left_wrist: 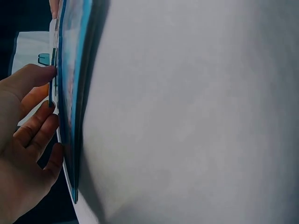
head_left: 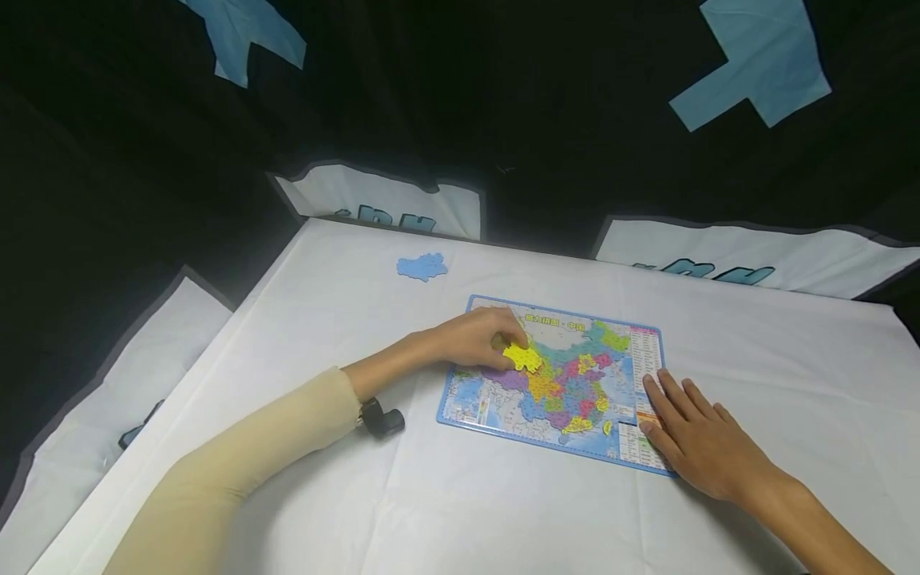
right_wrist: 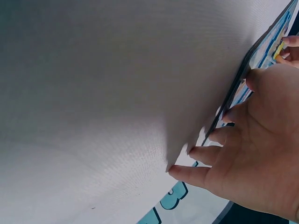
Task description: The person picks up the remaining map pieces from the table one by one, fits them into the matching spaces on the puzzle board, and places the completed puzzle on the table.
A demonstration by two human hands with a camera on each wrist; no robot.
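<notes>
A map puzzle board (head_left: 503, 423) with a blue border and colourful regions lies slightly slanted on the table. Between thumb and fingers, my left hand (head_left: 480, 337) pinches a yellow puzzle piece (head_left: 525, 358) close over the board's left-centre part. In the left wrist view, the left fingers (left_wrist: 39, 126) bend at the board's edge, the piece seen edge-on. My right hand (head_left: 700, 439) rests spread and flat on the board's right edge, some fingertips on its printed lists. The right wrist view shows those fingers (right_wrist: 201, 155) straight, partly beyond the board onto the cloth.
A loose blue puzzle piece (head_left: 422, 267) lies on the white tablecloth (head_left: 316, 295), up and left of the board. A small black device (head_left: 382, 420) sits at the left wrist. Dark curtains (head_left: 446, 96) with blue patches hang behind the table.
</notes>
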